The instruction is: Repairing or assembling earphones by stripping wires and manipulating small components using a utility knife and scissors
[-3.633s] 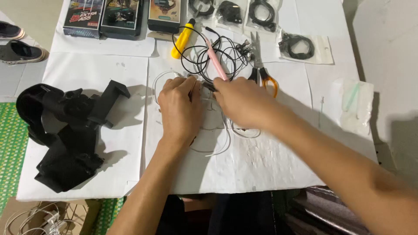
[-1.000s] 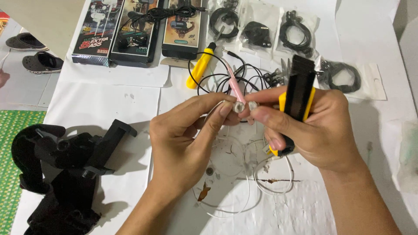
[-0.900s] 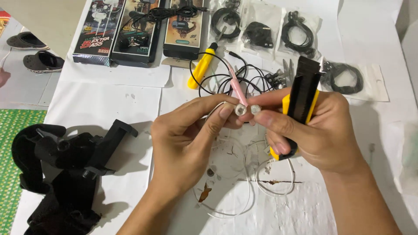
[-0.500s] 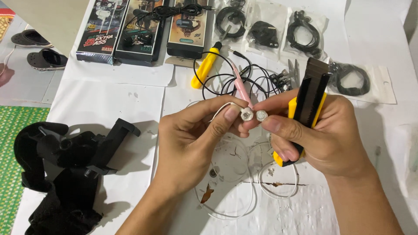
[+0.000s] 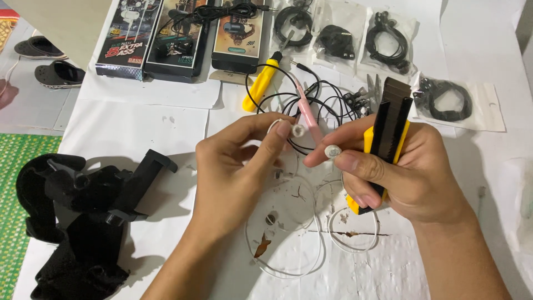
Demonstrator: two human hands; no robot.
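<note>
Fingers of the left hand (image 5: 233, 172) pinch one white earbud (image 5: 298, 131); the right hand (image 5: 400, 172) pinches another earbud piece (image 5: 332, 151) while clamping the yellow utility knife (image 5: 386, 133), keeping the parts apart.

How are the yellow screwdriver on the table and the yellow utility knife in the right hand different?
The yellow screwdriver lies untouched on the table; the utility knife is held upright in the right hand.

The screwdriver is nearly all yellow with a thin metal tip; the knife shows a wide black front with yellow edges.

Both are yellow hand tools.
</note>
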